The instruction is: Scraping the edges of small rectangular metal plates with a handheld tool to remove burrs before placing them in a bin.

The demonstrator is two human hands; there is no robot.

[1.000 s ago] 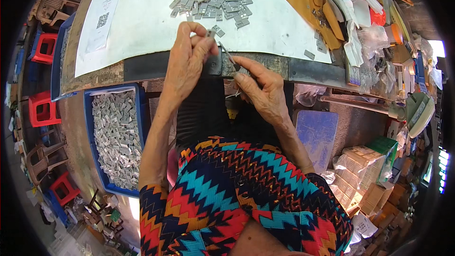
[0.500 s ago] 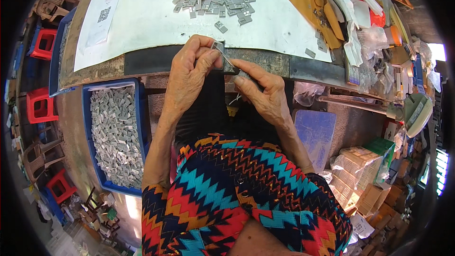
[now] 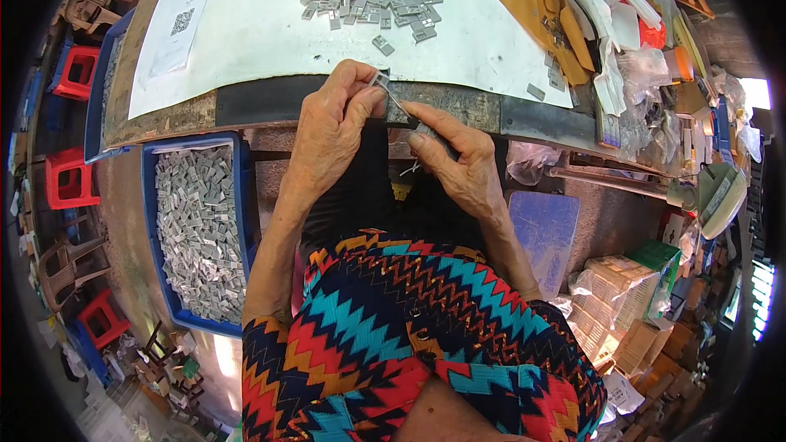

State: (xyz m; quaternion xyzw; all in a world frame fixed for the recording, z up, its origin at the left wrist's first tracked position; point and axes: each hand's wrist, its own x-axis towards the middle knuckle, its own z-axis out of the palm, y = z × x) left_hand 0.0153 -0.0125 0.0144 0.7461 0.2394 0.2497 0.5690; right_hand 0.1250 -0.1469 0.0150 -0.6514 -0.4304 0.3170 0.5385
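Pinching: the left hand [image 3: 332,127] nips a small grey metal piece [image 3: 379,80] between thumb and fingertips, fingers narrow and closed on it, held just over the near edge of the workbench [image 3: 270,102].
Tool side: the right hand [image 3: 463,168] has its fingers curled tight round a thin dark tool [image 3: 409,115], whose tip reaches up to the piece, just beyond the left fingertips. Whether tip and piece touch I cannot tell.
Slip risk: the piece is tiny and gripped only at its edge — a push from the tool could likely twist it out of the fingertips and drop it into the dark gap below both hands, between bench and lap.
Finger risk: the tool tip sits very close to the left thumb and forefinger; if it skids off the metal, it may jab them.
Beyond the fingers: a heap of grey pieces [image 3: 372,0] lies on the white sheet [image 3: 262,24], well past the fingertips; two strays lie nearer, just beyond the held piece.
Mix-up risk: a piece flicked forward could land among that heap and be hard to tell from the rest.
Left of the left wrist: a blue crate [image 3: 241,196] full of like pieces stands below bench level — a dropped one may fall in there and be lost.
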